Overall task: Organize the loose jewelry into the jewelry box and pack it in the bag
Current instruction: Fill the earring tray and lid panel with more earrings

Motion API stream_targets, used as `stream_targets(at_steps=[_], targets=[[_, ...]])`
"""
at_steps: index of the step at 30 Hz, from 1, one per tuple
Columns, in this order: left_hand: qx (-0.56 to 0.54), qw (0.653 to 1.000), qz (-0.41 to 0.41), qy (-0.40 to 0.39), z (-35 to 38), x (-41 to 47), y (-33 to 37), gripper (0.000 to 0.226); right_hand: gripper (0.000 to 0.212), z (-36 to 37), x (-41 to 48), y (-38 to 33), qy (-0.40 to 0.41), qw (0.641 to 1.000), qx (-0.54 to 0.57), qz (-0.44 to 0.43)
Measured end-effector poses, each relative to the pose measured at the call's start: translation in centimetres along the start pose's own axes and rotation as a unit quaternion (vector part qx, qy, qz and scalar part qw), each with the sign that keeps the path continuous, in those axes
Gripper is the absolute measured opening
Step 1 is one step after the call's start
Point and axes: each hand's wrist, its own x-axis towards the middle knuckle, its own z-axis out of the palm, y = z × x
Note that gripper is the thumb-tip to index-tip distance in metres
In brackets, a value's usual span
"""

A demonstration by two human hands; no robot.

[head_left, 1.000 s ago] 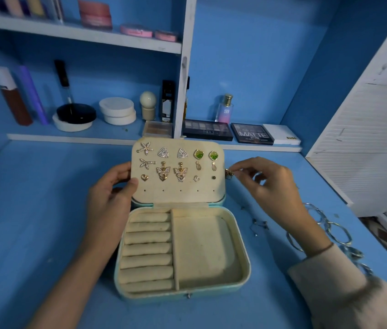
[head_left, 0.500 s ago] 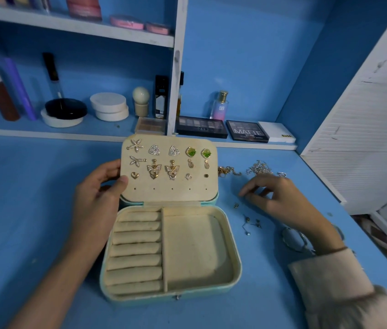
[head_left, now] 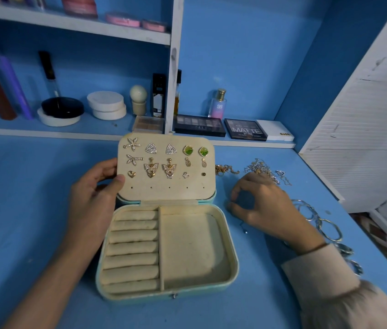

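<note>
Earrings [head_left: 151,169] fill three rows of the padded lid [head_left: 166,194] of the jewelry box [head_left: 235,260], which stands open on the blue table [head_left: 21,210] in front of me. The lowest row of holes is bare, so I judge the earring step well advanced but not finished.

My left hand [head_left: 92,198] steadies the lid by its left edge, thumb on the front face and fingers behind. My right hand [head_left: 266,207] rests on the table just right of the box, thumb and forefinger curled toward each other. Whether they have pinched anything I cannot tell.

The ring rolls [head_left: 132,248] and the open compartment [head_left: 192,245] hold nothing. Loose on the table are a gold chain [head_left: 225,168] beside the lid, a tangle of silver chains [head_left: 266,169] beyond my right hand, bangles [head_left: 330,229] near my right wrist, and a small stud [head_left: 244,231] below the palm. All of that has yet to go in. The box is not yet closed, and no bag is in view.

On the shelf [head_left: 45,134] behind stand eyeshadow palettes [head_left: 199,125] and a perfume bottle [head_left: 218,103], well clear of the work. The silver chains look knotted, and I expect them to be slow to lift apart.
</note>
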Motion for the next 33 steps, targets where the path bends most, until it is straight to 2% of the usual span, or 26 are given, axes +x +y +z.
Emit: stream_targets(at_steps=[8,16,25,29,33], targets=[[-0.001,1.0,0.007,-0.01,-0.1,-0.1,0.1,0.039,0.006,0.4,0.1,-0.5,0.014,1.0,-0.012,-0.005],[-0.008,1.0,0.004,-0.005,-0.1,0.0,-0.1,0.033,0.002,1.2,0.6,-0.5,0.047,0.995,0.06,-0.057],[-0.005,1.0,0.003,-0.005,-0.1,0.0,0.0,0.035,0.006,0.9,0.5,-0.2,0.026,0.998,0.03,-0.038],[-0.009,1.0,0.008,-0.002,0.0,-0.1,0.1,0.033,0.003,0.9,0.4,-0.1,0.046,0.997,-0.01,-0.06],[-0.006,1.0,0.005,-0.001,0.0,-0.1,0.2,0.035,0.012,1.2,0.4,-0.3,0.053,0.994,-0.057,-0.078]])
